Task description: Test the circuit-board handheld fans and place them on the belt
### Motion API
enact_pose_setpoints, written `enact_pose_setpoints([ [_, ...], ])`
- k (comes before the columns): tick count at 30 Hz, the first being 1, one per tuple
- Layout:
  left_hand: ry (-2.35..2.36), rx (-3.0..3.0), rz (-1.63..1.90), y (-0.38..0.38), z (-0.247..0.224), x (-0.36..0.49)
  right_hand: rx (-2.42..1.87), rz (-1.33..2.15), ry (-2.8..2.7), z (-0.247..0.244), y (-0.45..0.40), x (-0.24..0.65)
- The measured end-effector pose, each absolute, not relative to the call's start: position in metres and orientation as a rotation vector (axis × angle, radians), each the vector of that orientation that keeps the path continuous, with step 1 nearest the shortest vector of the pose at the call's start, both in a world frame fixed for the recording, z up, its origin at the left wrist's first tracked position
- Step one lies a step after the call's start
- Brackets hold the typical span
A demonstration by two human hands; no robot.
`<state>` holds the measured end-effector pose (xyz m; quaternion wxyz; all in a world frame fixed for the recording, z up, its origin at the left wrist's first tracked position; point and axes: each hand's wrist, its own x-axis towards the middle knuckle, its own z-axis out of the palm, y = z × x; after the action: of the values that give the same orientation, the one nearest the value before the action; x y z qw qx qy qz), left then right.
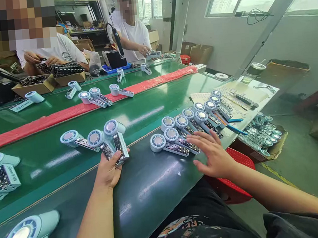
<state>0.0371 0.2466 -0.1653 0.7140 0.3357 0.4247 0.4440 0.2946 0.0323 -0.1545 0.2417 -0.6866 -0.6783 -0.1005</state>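
My left hand [109, 171] is closed around the handles of two light-blue handheld fans, a right one [114, 128] and a left one [95, 138]. Both have round heads with silver centres and bare circuit boards along their handles. Another such fan [70, 137] lies on the green belt just left of them, its handle reaching the left held fan. My right hand [213, 155] hovers with fingers spread beside a group of several similar fans [171, 134] at the bench edge. Its fingertips overlap the nearest handles in view; I cannot tell whether they touch.
More fans [114, 88] lie along the belts and the red strip [156, 83]. Blue-handled pliers [235, 126] rest right of the group. A box of wrapped fans [270, 139] stands on the floor by a red stool [240, 160]. Two people sit across the line.
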Motion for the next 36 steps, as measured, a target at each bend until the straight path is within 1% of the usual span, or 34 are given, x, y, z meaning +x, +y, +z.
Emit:
enact_pose_setpoints([
  [3,0.942,0.738,0.997,0.245,-0.166,0.038,-1.629,-0.415,-1.692,-0.139,0.034,0.285],
  [5,0.935,0.742,1.013,0.245,-0.167,0.038,-1.437,-0.254,-1.701,-0.137,0.039,0.266],
  [7,0.919,0.755,1.026,0.246,-0.171,0.037,-1.311,0.120,-1.751,-0.143,0.054,0.239],
  [9,0.889,0.777,1.040,0.246,-0.174,0.035,-1.289,0.605,-1.657,-0.153,0.082,0.207],
  [11,0.861,0.790,1.058,0.247,-0.178,0.034,-1.324,1.036,-1.334,-0.160,0.121,0.179],
  [12,0.848,0.788,1.076,0.247,-0.180,0.033,-1.348,1.159,-1.128,-0.162,0.143,0.167],
  [14,0.824,0.771,1.116,0.246,-0.181,0.033,-1.347,1.242,-0.839,-0.162,0.186,0.150],
  [15,0.812,0.760,1.138,0.245,-0.182,0.033,-1.316,1.271,-0.787,-0.160,0.205,0.143],
  [18,0.806,0.729,1.182,0.245,-0.182,0.037,-1.242,1.324,-0.810,-0.158,0.242,0.133],
  [21,0.844,0.699,1.171,0.246,-0.180,0.039,-1.229,1.332,-0.832,-0.163,0.245,0.131],
  [23,0.855,0.697,1.140,0.248,-0.180,0.039,-1.249,1.290,-0.863,-0.168,0.230,0.134],
  [25,0.865,0.708,1.110,0.250,-0.178,0.039,-1.280,1.085,-1.049,-0.169,0.201,0.144],
  [27,0.889,0.712,1.083,0.251,-0.177,0.037,-1.238,0.658,-1.429,-0.168,0.161,0.163],
  [29,0.916,0.702,1.054,0.252,-0.174,0.037,-1.114,0.113,-1.824,-0.167,0.116,0.192],
  [30,0.927,0.693,1.043,0.252,-0.173,0.036,-1.132,-0.121,-1.935,-0.167,0.094,0.208],
  [31,0.935,0.683,1.038,0.252,-0.171,0.036,-1.229,-0.260,-1.987,-0.168,0.075,0.225],
  [34,0.956,0.665,1.037,0.250,-0.166,0.037,-1.696,-0.402,-1.917,-0.175,0.034,0.266],
  [36,0.960,0.670,1.040,0.250,-0.164,0.038,-1.864,-0.433,-1.935,-0.180,0.022,0.283],
])
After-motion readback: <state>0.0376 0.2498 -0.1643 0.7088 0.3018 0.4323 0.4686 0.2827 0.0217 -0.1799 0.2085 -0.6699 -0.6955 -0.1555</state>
